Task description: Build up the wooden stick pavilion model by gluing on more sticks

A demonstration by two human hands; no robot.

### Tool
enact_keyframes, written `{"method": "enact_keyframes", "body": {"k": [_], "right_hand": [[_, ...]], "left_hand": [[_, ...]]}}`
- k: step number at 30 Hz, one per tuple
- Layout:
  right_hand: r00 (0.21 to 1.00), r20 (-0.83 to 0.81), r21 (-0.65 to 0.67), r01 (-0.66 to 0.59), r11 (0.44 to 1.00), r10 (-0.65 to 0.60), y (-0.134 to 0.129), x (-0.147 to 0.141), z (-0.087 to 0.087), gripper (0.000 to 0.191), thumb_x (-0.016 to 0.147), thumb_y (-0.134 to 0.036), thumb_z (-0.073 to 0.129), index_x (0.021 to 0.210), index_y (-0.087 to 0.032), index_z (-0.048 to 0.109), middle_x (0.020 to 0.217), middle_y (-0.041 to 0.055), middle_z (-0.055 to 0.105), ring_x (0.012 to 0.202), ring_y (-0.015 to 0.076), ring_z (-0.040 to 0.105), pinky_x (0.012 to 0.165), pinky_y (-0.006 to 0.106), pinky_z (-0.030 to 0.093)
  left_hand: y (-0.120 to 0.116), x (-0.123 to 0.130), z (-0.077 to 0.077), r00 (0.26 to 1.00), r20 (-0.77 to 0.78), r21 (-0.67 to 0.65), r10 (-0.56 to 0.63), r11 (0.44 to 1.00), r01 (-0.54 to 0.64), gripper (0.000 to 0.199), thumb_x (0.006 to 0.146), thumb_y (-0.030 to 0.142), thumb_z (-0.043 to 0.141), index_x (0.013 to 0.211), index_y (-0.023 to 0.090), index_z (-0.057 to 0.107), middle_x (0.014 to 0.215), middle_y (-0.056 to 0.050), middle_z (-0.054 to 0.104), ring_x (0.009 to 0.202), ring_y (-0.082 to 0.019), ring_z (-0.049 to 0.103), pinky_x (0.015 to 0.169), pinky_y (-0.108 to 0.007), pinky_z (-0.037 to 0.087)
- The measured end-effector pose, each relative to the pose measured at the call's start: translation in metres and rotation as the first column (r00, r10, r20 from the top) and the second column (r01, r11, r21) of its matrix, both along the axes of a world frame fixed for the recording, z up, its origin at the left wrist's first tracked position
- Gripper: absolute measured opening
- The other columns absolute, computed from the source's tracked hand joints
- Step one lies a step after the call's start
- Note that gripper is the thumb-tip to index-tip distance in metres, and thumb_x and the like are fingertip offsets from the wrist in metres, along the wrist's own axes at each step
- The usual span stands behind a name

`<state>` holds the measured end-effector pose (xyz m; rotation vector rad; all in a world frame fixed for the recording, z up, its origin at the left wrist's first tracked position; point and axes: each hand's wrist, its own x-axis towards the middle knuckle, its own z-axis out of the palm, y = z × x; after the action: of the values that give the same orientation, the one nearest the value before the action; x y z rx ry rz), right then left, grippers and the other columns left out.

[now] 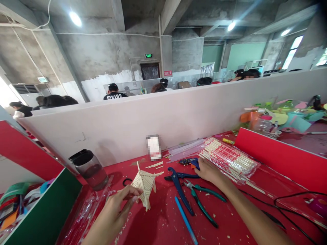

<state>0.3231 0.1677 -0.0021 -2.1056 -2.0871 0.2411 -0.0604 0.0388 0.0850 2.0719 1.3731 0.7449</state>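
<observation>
Between the thumb and fingers of my left hand point(121, 206) is a small model made of pale wooden sticks point(143, 185), held by its left side just over the red table. My right hand point(208, 169) is closed on a blue glue gun point(187, 161), its nozzle pointing left; the handle is mostly hidden by my fingers. Near that hand lie a dark blue cutter point(177, 187) and green-handled pliers point(203, 200), both with their handles spread. A blue pen-like stick point(186, 220) rests in front of them. A few short stick pieces point(154, 165) lie behind the model.
A plastic-wrapped bundle of sticks point(230, 159) lies at the right, beside a red divider point(281, 160). A dark-lidded bottle point(89, 170) stands at the left. Behind the phone point(154, 148) rises a white partition point(127, 119). A black cable point(278, 209) crosses the right side.
</observation>
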Motion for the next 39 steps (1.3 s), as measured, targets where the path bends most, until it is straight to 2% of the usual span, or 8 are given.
{"method": "enact_keyframes", "body": {"k": [3, 6, 9, 13, 17, 22, 29, 39], "right_hand": [[0.999, -0.016, 0.055, -0.050, 0.997, 0.051, -0.010, -0.005, 0.027, 0.037, 0.092, -0.025, 0.061, 0.123, -0.005, 0.057, 0.125, 0.0287, 0.062, 0.119, 0.0387, 0.059, 0.093, 0.042, 0.044], [0.971, -0.086, 0.137, -0.212, 0.968, 0.225, -0.029, -0.026, 0.057, 0.025, 0.097, -0.027, 0.056, 0.121, -0.021, 0.058, 0.119, 0.0104, 0.067, 0.108, 0.0238, 0.065, 0.089, 0.031, 0.046], [0.795, -0.317, 0.287, -0.439, 0.851, 0.517, -0.055, -0.064, 0.078, 0.014, 0.097, -0.025, 0.059, 0.110, -0.025, 0.063, 0.097, 0.0017, 0.071, 0.082, 0.0179, 0.067, 0.075, 0.027, 0.047], [0.591, -0.366, 0.449, -0.564, 0.693, 0.719, -0.087, -0.117, 0.081, 0.010, 0.097, -0.026, 0.063, 0.106, -0.023, 0.065, 0.097, 0.0020, 0.071, 0.080, 0.0152, 0.065, 0.074, 0.025, 0.046], [0.543, -0.338, 0.506, -0.583, 0.635, 0.769, -0.101, -0.142, 0.072, 0.006, 0.098, -0.025, 0.062, 0.100, -0.022, 0.066, 0.093, 0.0023, 0.070, 0.085, 0.0165, 0.065, 0.074, 0.025, 0.045], [0.501, -0.388, 0.547, -0.550, 0.631, 0.773, -0.104, -0.144, 0.071, 0.006, 0.098, -0.026, 0.061, 0.097, -0.022, 0.065, 0.091, 0.0022, 0.069, 0.083, 0.0159, 0.065, 0.073, 0.024, 0.044], [0.514, -0.401, 0.548, -0.529, 0.648, 0.759, -0.105, -0.145, 0.073, 0.002, 0.096, -0.023, 0.063, 0.096, -0.022, 0.065, 0.090, 0.0011, 0.069, 0.082, 0.0157, 0.064, 0.072, 0.025, 0.043], [0.543, -0.405, 0.552, -0.496, 0.670, 0.736, -0.104, -0.149, 0.072, 0.002, 0.095, -0.022, 0.064, 0.093, -0.022, 0.064, 0.088, 0.0004, 0.069, 0.080, 0.0156, 0.065, 0.070, 0.025, 0.043]], "left_hand": [[-0.001, 0.002, 0.002, 1.000, 0.007, 0.022, -0.010, 1.000, 0.010, 0.022, 0.103, 0.034, 0.041, 0.102, 0.025, 0.061, 0.110, -0.008, 0.074, 0.100, -0.020, 0.070, 0.088, -0.026, 0.053], [-0.004, 0.007, 0.004, 1.000, 0.000, 0.043, -0.016, 0.999, 0.016, 0.022, 0.103, 0.031, 0.040, 0.102, 0.024, 0.062, 0.104, -0.008, 0.074, 0.093, -0.019, 0.070, 0.083, -0.025, 0.052], [-0.006, 0.014, 0.006, 1.000, 0.001, 0.091, -0.028, 0.995, 0.028, 0.023, 0.103, 0.031, 0.040, 0.098, 0.024, 0.062, 0.093, -0.006, 0.072, 0.084, -0.019, 0.067, 0.078, -0.025, 0.051], [-0.007, 0.023, 0.004, 0.999, 0.043, 0.118, -0.032, 0.993, 0.026, 0.021, 0.102, 0.032, 0.044, 0.093, 0.023, 0.061, 0.089, -0.005, 0.070, 0.081, -0.019, 0.065, 0.076, -0.026, 0.050], [-0.009, 0.026, 0.001, 0.998, 0.046, 0.091, -0.042, 0.995, 0.038, 0.020, 0.102, 0.032, 0.045, 0.093, 0.023, 0.060, 0.089, -0.004, 0.069, 0.082, -0.019, 0.064, 0.076, -0.026, 0.049], [-0.010, 0.028, -0.001, 0.998, 0.054, 0.097, -0.029, 0.995, 0.024, 0.019, 0.104, 0.032, 0.044, 0.097, 0.024, 0.060, 0.092, -0.004, 0.068, 0.084, -0.019, 0.063, 0.078, -0.027, 0.048], [-0.010, 0.032, -0.006, 0.997, 0.065, 0.148, 0.030, 0.988, -0.040, 0.020, 0.103, 0.033, 0.046, 0.092, 0.023, 0.059, 0.083, -0.002, 0.065, 0.074, -0.017, 0.060, 0.071, -0.025, 0.047], [-0.010, 0.035, -0.007, 0.993, 0.103, 0.184, 0.050, 0.980, -0.069, 0.018, 0.102, 0.033, 0.047, 0.092, 0.023, 0.060, 0.082, -0.001, 0.064, 0.073, -0.017, 0.059, 0.070, -0.024, 0.046]]}}
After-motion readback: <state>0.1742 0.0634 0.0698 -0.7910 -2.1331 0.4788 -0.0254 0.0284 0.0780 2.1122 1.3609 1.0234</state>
